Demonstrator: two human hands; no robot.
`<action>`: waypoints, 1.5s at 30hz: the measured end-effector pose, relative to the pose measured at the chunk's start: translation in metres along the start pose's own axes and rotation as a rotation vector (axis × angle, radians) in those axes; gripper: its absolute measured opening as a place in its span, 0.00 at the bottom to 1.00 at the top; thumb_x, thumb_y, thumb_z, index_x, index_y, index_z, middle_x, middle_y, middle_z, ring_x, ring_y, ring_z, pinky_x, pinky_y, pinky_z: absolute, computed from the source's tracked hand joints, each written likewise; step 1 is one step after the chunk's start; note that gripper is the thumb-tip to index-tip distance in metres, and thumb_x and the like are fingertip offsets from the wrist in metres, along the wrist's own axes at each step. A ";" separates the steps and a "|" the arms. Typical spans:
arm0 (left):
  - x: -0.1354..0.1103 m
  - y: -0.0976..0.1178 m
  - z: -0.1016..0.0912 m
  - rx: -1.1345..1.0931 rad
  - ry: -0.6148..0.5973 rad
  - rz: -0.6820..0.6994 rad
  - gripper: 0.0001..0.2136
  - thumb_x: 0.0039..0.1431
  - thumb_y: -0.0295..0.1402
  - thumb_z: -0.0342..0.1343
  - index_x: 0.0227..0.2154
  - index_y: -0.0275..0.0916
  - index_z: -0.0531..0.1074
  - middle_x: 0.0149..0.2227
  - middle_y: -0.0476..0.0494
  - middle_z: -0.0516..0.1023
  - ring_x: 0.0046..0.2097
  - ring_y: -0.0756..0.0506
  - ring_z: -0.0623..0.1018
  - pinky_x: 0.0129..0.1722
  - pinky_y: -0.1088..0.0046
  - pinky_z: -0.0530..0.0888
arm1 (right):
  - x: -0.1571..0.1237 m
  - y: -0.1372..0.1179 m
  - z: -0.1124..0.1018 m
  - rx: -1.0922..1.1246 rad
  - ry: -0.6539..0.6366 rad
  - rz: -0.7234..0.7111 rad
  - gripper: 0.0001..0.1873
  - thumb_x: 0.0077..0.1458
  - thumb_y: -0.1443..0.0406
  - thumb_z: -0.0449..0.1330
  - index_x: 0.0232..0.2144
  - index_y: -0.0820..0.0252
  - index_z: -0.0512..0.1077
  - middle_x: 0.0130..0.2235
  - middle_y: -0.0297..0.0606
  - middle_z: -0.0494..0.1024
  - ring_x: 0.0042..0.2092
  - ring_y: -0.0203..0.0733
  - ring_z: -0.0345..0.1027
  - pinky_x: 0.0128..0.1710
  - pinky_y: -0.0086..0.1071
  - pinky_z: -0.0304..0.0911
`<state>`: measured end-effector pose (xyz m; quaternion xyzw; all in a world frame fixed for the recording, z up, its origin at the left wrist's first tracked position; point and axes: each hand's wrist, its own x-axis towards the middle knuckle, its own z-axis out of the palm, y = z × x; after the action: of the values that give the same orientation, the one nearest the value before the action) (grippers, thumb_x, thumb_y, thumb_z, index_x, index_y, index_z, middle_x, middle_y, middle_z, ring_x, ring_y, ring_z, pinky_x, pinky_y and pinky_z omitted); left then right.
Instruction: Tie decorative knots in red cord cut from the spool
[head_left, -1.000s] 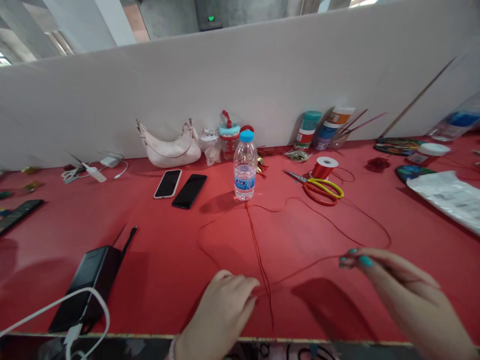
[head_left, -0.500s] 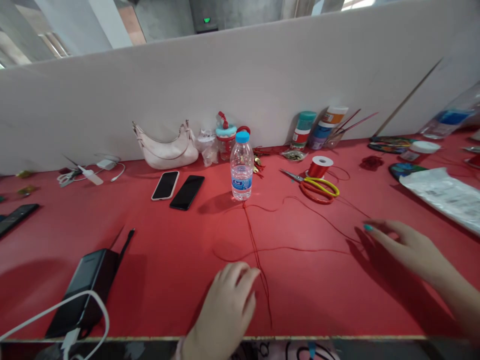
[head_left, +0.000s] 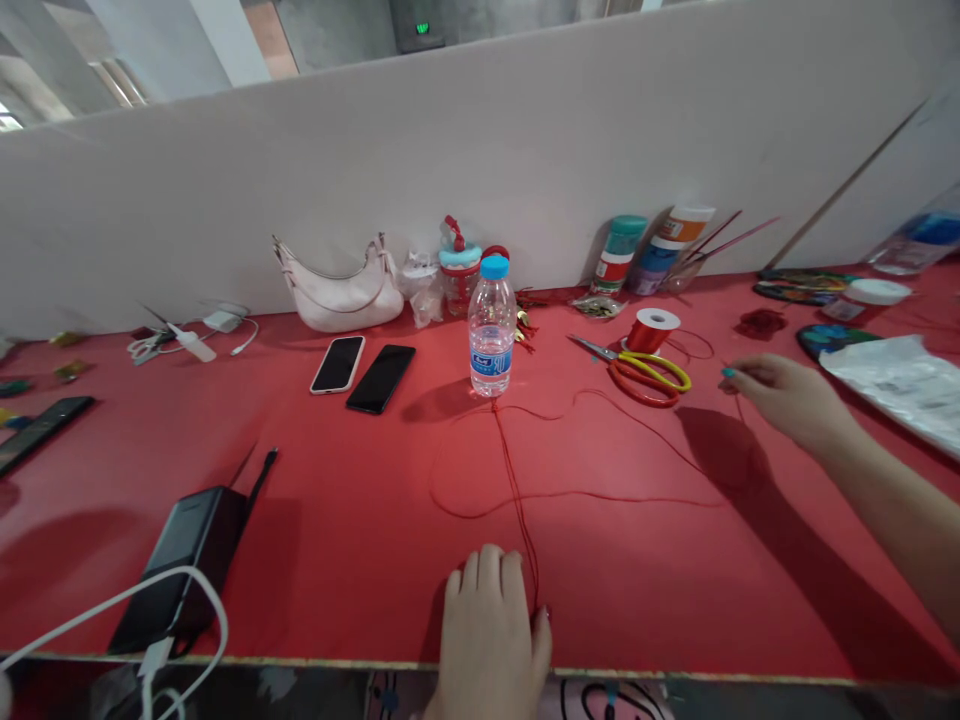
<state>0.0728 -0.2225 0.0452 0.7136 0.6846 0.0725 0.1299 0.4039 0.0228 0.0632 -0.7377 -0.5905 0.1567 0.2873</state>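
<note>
My left hand (head_left: 491,630) lies palm down at the table's near edge, fingers stretched out and thumb apart. Its thumb is beside the lower end of the red cord (head_left: 517,490); whether it presses on the cord, I cannot tell. That cord runs back to a knot at the foot of a water bottle (head_left: 492,350) with a blue cap. To the right, my right hand (head_left: 787,400) is raised above the table, thumb and forefinger pinched on a thin strand of the cord. Scissors (head_left: 649,375) with yellow and red handles lie left of it, before a spool of red cord (head_left: 651,333).
On the red table (head_left: 337,560), a black power bank (head_left: 180,555) with a white cable stands at left. Two phones (head_left: 381,378) lie before a pale handbag (head_left: 345,295). Paint bottles (head_left: 621,255) lean at the back wall. A white plastic package (head_left: 900,375) lies far right.
My right hand has risen and moved back with the cord strand. My left hand has shifted right and nearer the table edge, flattening out. The view has shifted slightly.
</note>
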 end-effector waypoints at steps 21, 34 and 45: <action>0.033 0.007 -0.029 0.154 -0.236 -0.051 0.07 0.59 0.27 0.49 0.36 0.33 0.71 0.37 0.37 0.75 0.40 0.39 0.77 0.36 0.64 0.75 | -0.171 -0.115 0.033 -0.415 -0.736 -0.832 0.09 0.48 0.74 0.52 0.25 0.59 0.69 0.25 0.35 0.74 0.26 0.37 0.67 0.23 0.28 0.45; 0.026 0.006 -0.030 0.009 -0.205 -0.066 0.09 0.58 0.22 0.46 0.34 0.36 0.71 0.34 0.43 0.75 0.37 0.43 0.77 0.35 0.68 0.73 | -0.173 -0.125 0.044 -0.390 -0.769 -0.899 0.09 0.47 0.75 0.52 0.23 0.59 0.69 0.25 0.34 0.75 0.26 0.36 0.67 0.24 0.30 0.43; 0.021 0.007 -0.027 -0.034 -0.164 -0.023 0.09 0.58 0.22 0.45 0.33 0.37 0.70 0.34 0.44 0.74 0.37 0.43 0.76 0.34 0.67 0.74 | -0.177 -0.134 0.071 -0.371 -0.651 -0.896 0.07 0.52 0.73 0.53 0.29 0.60 0.69 0.27 0.35 0.76 0.28 0.38 0.70 0.24 0.29 0.43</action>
<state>0.0729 -0.1994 0.0718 0.7068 0.6785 0.0240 0.1985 0.2141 -0.1123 0.0695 -0.3677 -0.9204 0.1325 -0.0047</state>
